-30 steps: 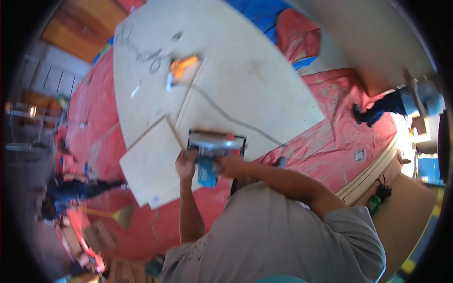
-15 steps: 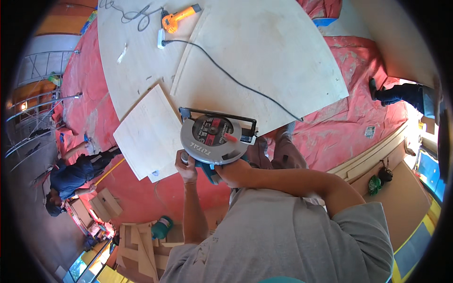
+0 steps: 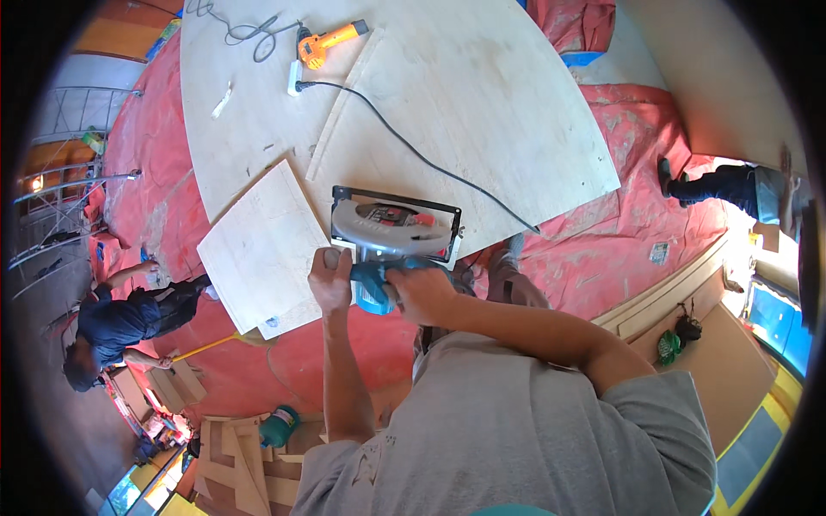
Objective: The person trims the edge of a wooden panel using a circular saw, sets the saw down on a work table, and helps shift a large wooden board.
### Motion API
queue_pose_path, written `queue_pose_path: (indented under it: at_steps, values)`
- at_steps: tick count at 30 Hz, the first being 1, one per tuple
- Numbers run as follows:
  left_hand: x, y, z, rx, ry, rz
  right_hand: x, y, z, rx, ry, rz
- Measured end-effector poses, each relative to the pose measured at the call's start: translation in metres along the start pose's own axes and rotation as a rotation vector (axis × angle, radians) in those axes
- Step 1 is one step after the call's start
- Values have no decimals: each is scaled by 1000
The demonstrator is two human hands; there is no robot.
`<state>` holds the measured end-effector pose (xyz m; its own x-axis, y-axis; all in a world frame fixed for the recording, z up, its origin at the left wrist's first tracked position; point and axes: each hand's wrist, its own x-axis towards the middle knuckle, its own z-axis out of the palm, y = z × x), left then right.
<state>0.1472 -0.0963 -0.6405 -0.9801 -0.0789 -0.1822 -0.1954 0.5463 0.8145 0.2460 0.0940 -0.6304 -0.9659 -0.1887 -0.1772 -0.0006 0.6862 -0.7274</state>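
A circular saw [image 3: 387,225] with a grey blade guard, black base frame and teal body is at the near edge of a large pale wooden sheet [image 3: 482,95]. My left hand [image 3: 330,279] is wrapped round its front knob. My right hand [image 3: 422,294] is closed round the teal rear handle, and the trigger is hidden. To the saw's left, a smaller pale board [image 3: 258,236] overlaps the sheet's edge. Whether the saw's base rests fully on the wood, I cannot tell. A black cable [image 3: 413,153] crosses the sheet from a white socket block [image 3: 294,79] toward the right edge.
An orange power tool [image 3: 331,43] and a long thin strip [image 3: 344,103] lie on the sheet. Red sheeting [image 3: 585,258] covers the floor. A person [image 3: 120,327] holds a yellow pole at left; another [image 3: 731,189] stands at right. Wood offcuts [image 3: 249,469] lie lower left.
The saw has tilted from showing its guard's broad face to a flatter stance over the sheet, exposing its teal handle and motor. Both hands have turned with it, staying on their grips.
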Motion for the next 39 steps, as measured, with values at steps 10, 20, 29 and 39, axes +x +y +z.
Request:
queue_pose_path:
  at_steps: [10,20,29,39]
  values:
    - [12,16,2,88,21,-79,15,9,-26,33,-3,-61]
    - [17,13,24,-49,-63,116,21,39,-9,-140,-143,-18]
    - [12,17,9,183,40,104,13,9,-24,5,14,-57]
    - [11,21,11,161,79,178,13,-2,-36,73,-87,14]
